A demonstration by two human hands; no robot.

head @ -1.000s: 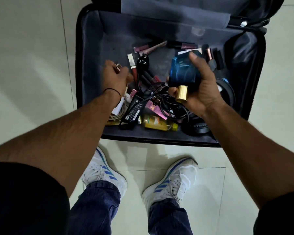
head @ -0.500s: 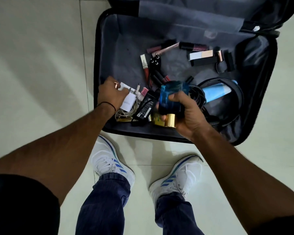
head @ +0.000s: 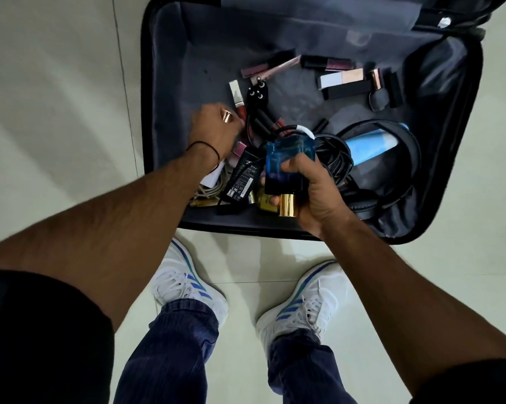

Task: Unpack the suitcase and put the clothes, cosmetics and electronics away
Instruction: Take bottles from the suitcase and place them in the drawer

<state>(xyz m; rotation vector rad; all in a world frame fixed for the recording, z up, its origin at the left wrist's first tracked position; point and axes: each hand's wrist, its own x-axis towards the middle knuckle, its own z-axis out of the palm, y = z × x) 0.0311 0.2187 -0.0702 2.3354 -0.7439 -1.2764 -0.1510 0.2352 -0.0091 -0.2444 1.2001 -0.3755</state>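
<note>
On the pale tiled floor (head: pixel 56 112) an open suitcase (head: pixel 170 68) lies flat, its grey lining facing up, just beyond the person's white shoes (head: pixel 187 287). Toward the near left corner of the case, the left hand (head: pixel 214 132) hovers low over the clutter, its fingers (head: pixel 208 110) curled inward and pinching a small copper-capped piece (head: pixel 226 115); how much of it they enclose I cannot tell. Under that wrist sit a white charger with its pale cable (head: pixel 214 182) and a black power adapter (head: pixel 241 177), both close to the near edge. Just beyond the hand, a black three-pin plug (head: pixel 257 94) lies on the lining, with pink lip gloss tubes (head: pixel 268 65) farther back. At the middle of the near edge the right hand (head: pixel 313 193) grips a blue perfume bottle (head: pixel 286 158), fingers wrapped tightly round its body, the gold cap (head: pixel 288 207) pointing toward the person. A yellow bottle (head: pixel 268 205) peeks out beneath it. To the right, a tangle of black cables (head: pixel 336 153) touches a light blue tube (head: pixel 371 147), which lies inside the curve of black headphones (head: pixel 415 147). Toward the far right corner rest a white-and-beige box (head: pixel 341 78) and several dark lipstick cases (head: pixel 391 86).
</note>
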